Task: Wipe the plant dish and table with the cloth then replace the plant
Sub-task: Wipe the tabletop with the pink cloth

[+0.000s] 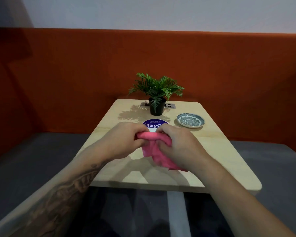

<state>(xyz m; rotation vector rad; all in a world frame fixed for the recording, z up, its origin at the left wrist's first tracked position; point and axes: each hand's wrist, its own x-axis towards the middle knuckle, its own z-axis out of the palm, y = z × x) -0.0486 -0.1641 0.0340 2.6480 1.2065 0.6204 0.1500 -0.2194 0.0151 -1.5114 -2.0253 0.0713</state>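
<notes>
A pink cloth (pixel 154 151) is bunched between both hands above the middle of the light wooden table (pixel 229 161). My left hand (pixel 125 139) grips its upper left fold. My right hand (pixel 176 144) grips its right side, and the rest of the cloth hangs below toward the tabletop. A small green plant in a black pot (pixel 157 106) stands at the far end of the table. The patterned blue-grey dish (pixel 190 120) lies empty to the right of the pot, apart from it.
A round purple sticker (pixel 152 124) lies on the table just beyond my hands. A metal socket plate (pixel 144 105) is set in the table behind the pot. An orange upholstered bench back (pixel 75 74) surrounds the table, with grey seat cushions (pixel 32 159) on both sides.
</notes>
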